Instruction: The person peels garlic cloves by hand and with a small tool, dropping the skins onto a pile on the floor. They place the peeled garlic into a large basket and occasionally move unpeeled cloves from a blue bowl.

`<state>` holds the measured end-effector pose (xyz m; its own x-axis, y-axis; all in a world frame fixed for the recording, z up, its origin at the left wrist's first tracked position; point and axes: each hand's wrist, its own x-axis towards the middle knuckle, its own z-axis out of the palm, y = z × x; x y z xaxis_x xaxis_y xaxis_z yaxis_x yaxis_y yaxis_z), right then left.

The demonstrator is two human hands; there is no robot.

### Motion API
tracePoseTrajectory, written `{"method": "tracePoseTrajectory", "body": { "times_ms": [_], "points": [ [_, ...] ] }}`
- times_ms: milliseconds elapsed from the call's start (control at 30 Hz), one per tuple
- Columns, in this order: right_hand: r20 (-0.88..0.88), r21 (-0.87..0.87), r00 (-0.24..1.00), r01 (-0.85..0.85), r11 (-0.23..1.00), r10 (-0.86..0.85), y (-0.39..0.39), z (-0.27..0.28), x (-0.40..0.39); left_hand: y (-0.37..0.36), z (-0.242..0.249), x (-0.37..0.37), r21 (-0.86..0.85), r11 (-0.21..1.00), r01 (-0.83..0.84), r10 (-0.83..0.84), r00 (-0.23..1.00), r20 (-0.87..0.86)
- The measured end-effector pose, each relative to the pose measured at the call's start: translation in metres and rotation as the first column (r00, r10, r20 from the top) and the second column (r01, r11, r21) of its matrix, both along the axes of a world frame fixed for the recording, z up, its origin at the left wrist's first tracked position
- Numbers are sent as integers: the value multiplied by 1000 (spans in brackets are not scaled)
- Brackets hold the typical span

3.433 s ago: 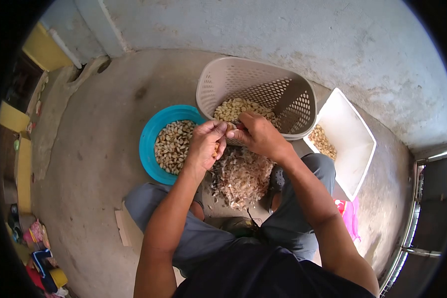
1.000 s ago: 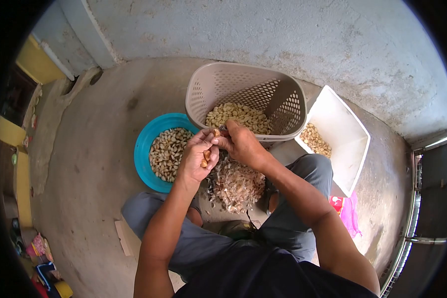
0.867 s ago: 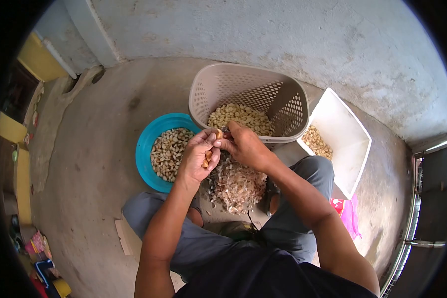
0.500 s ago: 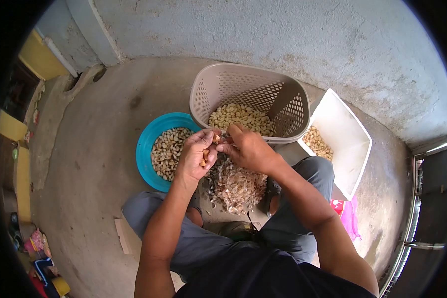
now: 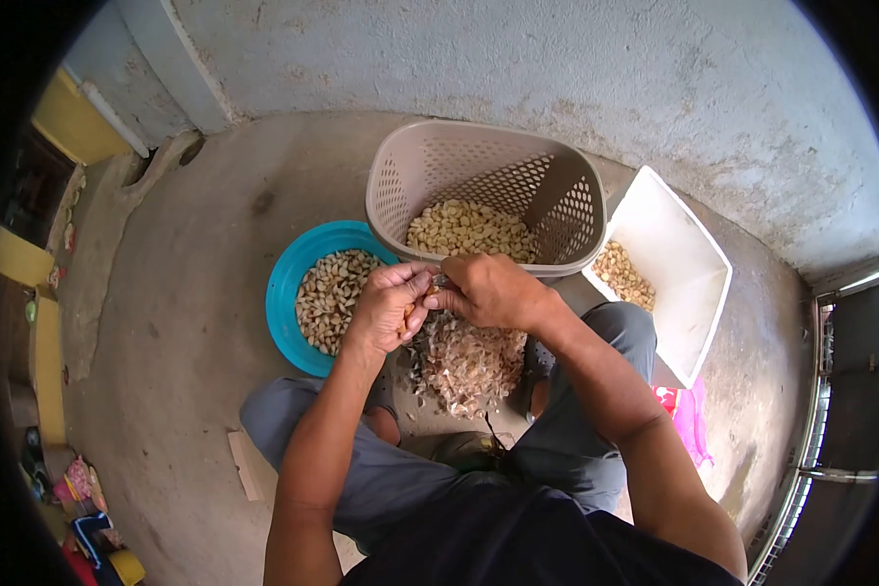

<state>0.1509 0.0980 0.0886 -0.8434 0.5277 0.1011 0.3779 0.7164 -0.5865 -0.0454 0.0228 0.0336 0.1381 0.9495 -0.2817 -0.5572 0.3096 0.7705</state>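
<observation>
Left hand point(image 5: 386, 308) is closed around a small clove point(image 5: 410, 311); right hand point(image 5: 488, 290) pinches its upper end. Since half a second ago, both hands have closed together, so peeling continues. The clove's long axis runs from lower left to upper right. Beyond: husk pile point(image 5: 464, 361), blue bowl point(image 5: 288, 293), beige basket point(image 5: 400, 161).

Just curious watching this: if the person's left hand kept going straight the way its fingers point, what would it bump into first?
The left hand points toward the right hand, whose fingertips already meet it over a small clove. Beyond them stands the beige basket, though depth is unclear.
</observation>
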Motion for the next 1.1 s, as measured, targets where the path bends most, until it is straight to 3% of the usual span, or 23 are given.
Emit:
{"method": "tracePoseTrajectory", "body": {
  "times_ms": [567, 700, 867, 967, 1100],
  "points": [
    [177, 150, 982, -95, 984, 68, -14, -4, -6, -11, -15, -3, -137, 990, -21, 20, 1000, -3],
    [208, 106, 976, -90, 990, 67, -17, -2, -8, -16, -22, -6, -159, 987, -16, 23, 999, 42],
    [144, 42, 990, -9, 999, 2, -19, -7, -7, -14, -20, -2, -154, 984, -85, 81, 996, -34],
    [4, 82, 999, 38, 996, -39, -22, -31, -8, -15, -15, 7, -148, 973, -176, 171, 984, -49],
    [174, 30, 984, 39, 999, -43, -25, -18, -10, -15, -17, 14, -163, 955, -248, 247, 969, -29]
  ]
}}
